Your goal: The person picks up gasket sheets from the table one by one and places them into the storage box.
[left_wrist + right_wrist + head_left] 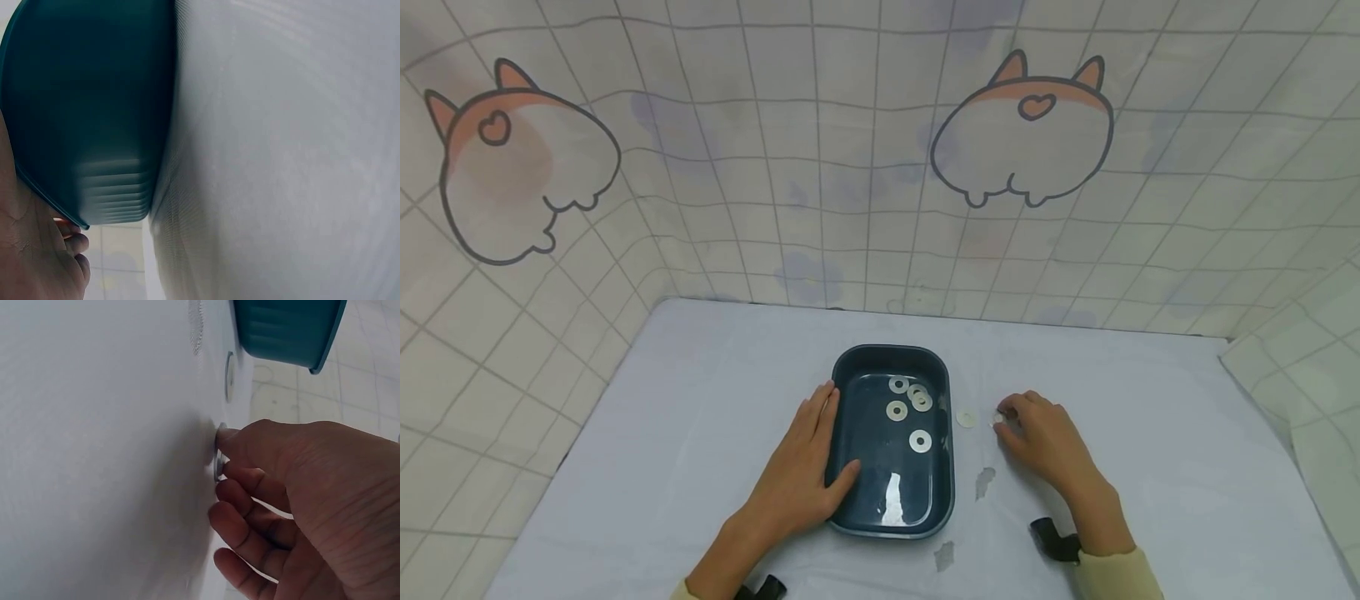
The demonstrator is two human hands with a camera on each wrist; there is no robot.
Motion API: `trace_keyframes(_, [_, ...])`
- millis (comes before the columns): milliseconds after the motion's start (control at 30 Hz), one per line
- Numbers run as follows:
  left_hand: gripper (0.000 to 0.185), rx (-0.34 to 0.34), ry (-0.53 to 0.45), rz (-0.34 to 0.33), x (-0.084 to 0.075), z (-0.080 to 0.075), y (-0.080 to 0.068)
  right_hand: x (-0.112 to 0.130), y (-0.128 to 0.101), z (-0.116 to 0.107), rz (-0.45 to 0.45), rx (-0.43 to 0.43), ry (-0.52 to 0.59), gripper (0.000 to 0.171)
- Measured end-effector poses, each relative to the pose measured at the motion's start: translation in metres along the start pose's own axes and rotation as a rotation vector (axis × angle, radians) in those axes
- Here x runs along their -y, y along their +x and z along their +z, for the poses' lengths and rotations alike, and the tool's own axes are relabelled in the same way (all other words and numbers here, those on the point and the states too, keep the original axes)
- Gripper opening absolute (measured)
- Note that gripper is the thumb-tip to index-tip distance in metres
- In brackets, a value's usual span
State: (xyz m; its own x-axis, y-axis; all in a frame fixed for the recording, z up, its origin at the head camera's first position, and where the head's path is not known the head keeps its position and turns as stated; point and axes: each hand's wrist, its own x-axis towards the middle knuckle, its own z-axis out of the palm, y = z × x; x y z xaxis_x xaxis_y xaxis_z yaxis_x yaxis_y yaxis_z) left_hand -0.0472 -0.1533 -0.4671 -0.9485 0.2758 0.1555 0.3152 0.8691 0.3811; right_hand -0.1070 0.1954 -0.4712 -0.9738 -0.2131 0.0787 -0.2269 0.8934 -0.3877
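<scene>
A dark blue-green rectangular tray stands on the white-covered table, with several flat metal washers lying inside it. Along the tray's left rim rests my left hand, fingers straight and thumb over the edge. In the left wrist view, its palm is against the tray's outer wall. To the right of the tray, my right hand pinches a washer at the tabletop between thumb and index finger, partly covering it. Another washer lies flat between that hand and the tray.
Two grey patches mark the white table cover right of and below the tray. A gridded curtain with cartoon animal prints hangs behind and beside the table. Black wrist devices sit at both wrists.
</scene>
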Motion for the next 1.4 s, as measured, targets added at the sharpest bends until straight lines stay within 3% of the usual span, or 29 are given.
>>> trace_keyframes(300, [0.097, 0.005, 0.000, -0.001, 0.001, 0.000, 0.000, 0.005, 0.002, -0.001, 0.024, 0.008, -0.067, 0.026])
trace_keyframes(533, [0.097, 0.022, -0.030, -0.003, -0.001, -0.001, 0.001, 0.010, 0.000, -0.001, -0.008, -0.028, -0.151, 0.024])
trace_keyframes(733, [0.096, 0.028, -0.012, -0.008, -0.001, -0.001, 0.002, 0.015, 0.000, -0.004, 0.012, -0.052, -0.143, 0.022])
trace_keyframes(1000, [0.096, 0.013, -0.012, -0.013, -0.001, 0.000, -0.001, 0.018, 0.005, 0.001, 0.133, -0.017, -0.107, 0.028])
trace_keyframes(1400, [0.097, 0.009, -0.015, -0.009, -0.002, -0.001, -0.001, 0.021, 0.004, -0.004, 0.142, 0.043, -0.153, 0.026])
